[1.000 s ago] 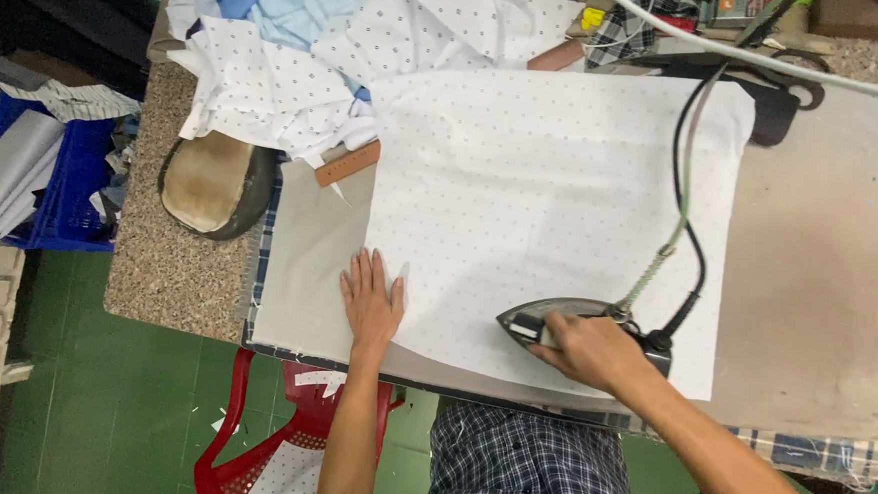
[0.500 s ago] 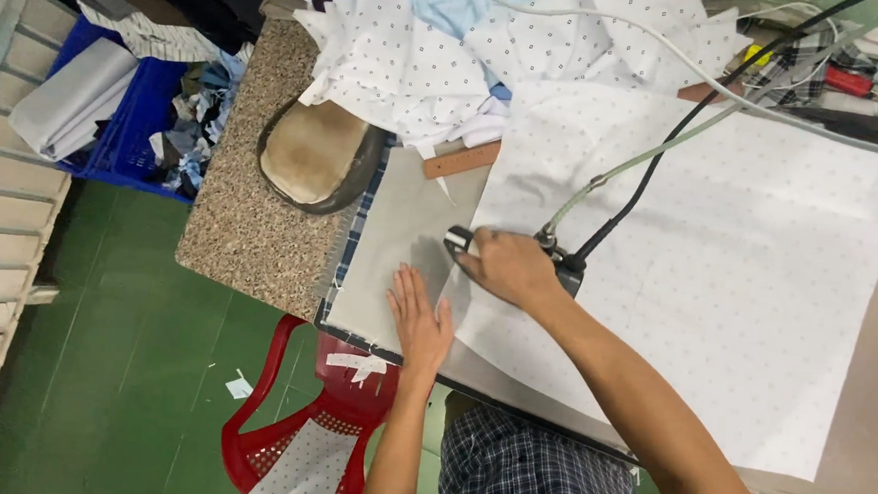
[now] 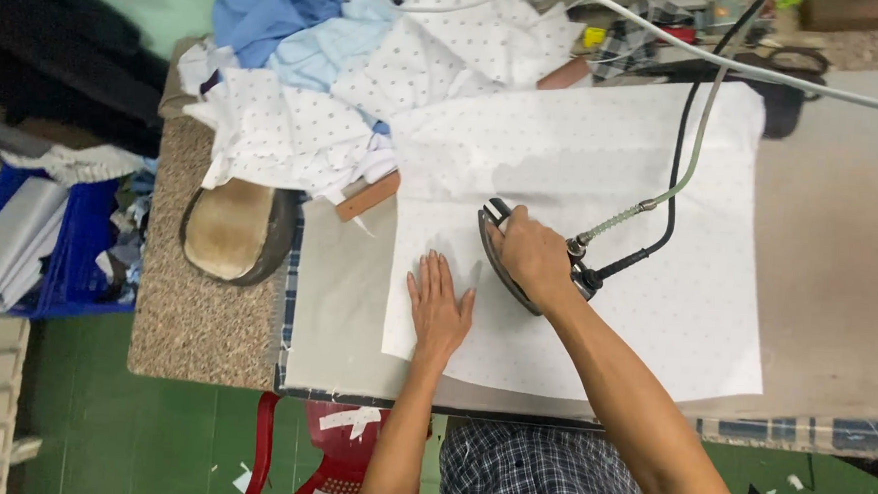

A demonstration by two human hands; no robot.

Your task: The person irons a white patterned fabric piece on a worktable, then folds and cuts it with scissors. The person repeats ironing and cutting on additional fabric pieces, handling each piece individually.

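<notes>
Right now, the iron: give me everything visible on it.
The iron is a dark, metal-looking industrial type with a pointed boat shape. It sits sole-down on the white dotted fabric, nose toward the fabric's left part. The right hand grips its handle and hides most of the top. A black cord and a greenish hose leave its rear.

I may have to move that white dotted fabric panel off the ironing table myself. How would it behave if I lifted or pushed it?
The white dotted fabric panel looks thin and flat, so it would likely droop when lifted. The left hand presses it flat beside the iron gripped by the right hand, suggesting it slides or bunches easily. Probably very light.
</notes>
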